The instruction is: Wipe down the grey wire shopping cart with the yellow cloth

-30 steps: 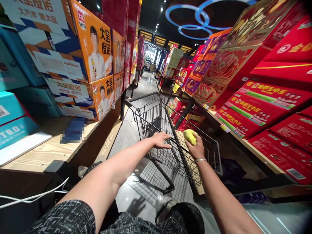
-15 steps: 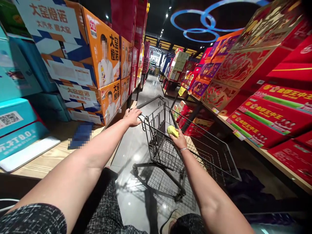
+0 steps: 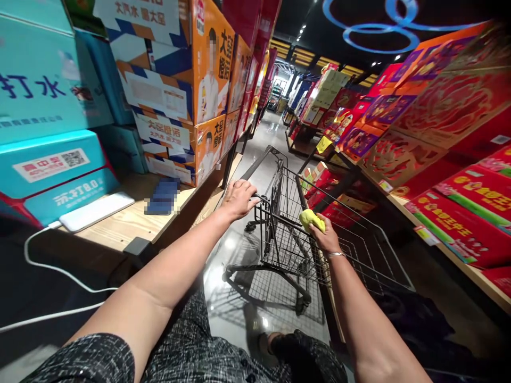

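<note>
A dark metal shopping cart (image 3: pixel 275 229) stands in the aisle before me, turned sideways. My left hand (image 3: pixel 239 199) is closed over the near end of its handle (image 3: pixel 257 164). In my right hand (image 3: pixel 328 236) is a bunched yellow-green cloth (image 3: pixel 310 219), pressed against the cart's upper side rail. The fingertips of that hand are partly hidden by the cloth. Through the wire mesh I see no goods in the basket.
Stacked orange drink cartons (image 3: pixel 209 106) and turquoise boxes (image 3: pixel 56 175) line the wooden shelf at left. A white power bank (image 3: pixel 98 211) with a cable lies there beside a blurred dark blue item (image 3: pixel 163 197). Red gift boxes (image 3: pixel 451 223) fill the right shelf.
My view has swung left and tilted down, so everything sits further right. Both hands keep their hold; the cloth has shifted slightly along the cart's side rail.
</note>
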The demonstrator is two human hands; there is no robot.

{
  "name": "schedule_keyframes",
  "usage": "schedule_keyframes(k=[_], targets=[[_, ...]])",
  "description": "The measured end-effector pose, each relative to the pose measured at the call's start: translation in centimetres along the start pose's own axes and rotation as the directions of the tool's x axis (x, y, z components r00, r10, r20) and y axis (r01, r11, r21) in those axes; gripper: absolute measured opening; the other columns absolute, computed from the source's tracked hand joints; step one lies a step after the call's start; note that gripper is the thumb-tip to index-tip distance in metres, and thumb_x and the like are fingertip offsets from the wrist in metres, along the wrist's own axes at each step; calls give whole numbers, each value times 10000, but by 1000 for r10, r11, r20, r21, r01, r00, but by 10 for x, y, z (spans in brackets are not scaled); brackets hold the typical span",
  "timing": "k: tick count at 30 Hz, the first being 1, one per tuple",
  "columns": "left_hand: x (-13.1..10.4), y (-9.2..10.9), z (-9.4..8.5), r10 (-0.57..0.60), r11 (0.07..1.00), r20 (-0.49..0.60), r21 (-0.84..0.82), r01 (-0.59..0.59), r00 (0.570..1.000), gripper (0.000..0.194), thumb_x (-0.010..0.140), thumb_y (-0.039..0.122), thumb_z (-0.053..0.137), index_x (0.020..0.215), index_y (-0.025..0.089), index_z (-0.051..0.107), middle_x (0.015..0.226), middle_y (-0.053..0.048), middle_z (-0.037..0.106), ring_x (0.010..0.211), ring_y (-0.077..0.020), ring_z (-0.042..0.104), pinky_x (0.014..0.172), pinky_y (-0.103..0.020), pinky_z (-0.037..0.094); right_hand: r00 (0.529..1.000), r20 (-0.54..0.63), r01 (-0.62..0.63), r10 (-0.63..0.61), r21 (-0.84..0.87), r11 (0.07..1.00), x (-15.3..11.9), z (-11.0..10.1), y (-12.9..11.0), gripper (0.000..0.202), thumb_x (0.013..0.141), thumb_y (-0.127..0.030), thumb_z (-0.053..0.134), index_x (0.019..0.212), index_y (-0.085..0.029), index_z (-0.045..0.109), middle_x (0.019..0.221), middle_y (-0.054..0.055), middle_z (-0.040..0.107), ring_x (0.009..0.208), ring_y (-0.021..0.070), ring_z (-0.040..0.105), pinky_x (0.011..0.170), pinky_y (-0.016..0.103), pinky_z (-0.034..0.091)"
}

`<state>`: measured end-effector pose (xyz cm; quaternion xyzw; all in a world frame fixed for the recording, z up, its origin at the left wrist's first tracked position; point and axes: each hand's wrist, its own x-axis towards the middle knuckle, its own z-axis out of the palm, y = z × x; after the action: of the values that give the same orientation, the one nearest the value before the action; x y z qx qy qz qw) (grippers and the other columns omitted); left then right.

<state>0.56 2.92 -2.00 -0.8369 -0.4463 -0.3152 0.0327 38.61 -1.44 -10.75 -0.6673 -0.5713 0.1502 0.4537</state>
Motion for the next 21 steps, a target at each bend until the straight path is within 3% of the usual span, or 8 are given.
schedule_keyframes(k=[6,11,16,19,21], targets=[[-30,-11,-28,-108,993,-56,49,111,993,182,955,390,617,978,220,678,1071,-79,667,1110,-284,531,1065,-483,308,997,38,-68,64,88,994,-18,23,-27,1064,621,-608,786,1504,-193,363,1429,173,502,1209,289,573,1094,540,426],[-57,-14,-48,-132,990,-92,34,136,987,178,952,413,629,945,246,691,1021,-53,681,1080,-272,541,1046,-484,306,980,171,-130,98,187,974,-27,30,-44,1109,588,-550,830,1515,-191,337,1406,183,517,1196,297,594,1063,532,462],[-77,-13,-67,-171,985,-111,10,173,979,168,938,411,657,909,254,709,992,-39,696,1048,-258,560,1025,-484,315,972,207,-155,112,206,966,-34,31,-63,994,532,-451,854,1407,-196,457,1253,140,627,1059,280,646,957,494,536],[-87,-14,-74,-165,986,-128,-3,166,978,175,934,421,662,897,259,718,964,-30,700,1014,-248,569,1013,-484,318,963,240,-176,123,214,961,-39,39,-77,754,534,-424,834,1214,-198,599,1036,91,689,870,266,668,815,478,575],[-92,-17,-77,-158,987,-142,-9,159,977,182,931,429,660,891,264,725,949,-28,704,1000,-245,573,1004,-484,324,976,213,-84,38,211,974,-45,51,-92,576,577,-428,805,1090,-213,656,984,66,679,847,264,661,792,482,574]])
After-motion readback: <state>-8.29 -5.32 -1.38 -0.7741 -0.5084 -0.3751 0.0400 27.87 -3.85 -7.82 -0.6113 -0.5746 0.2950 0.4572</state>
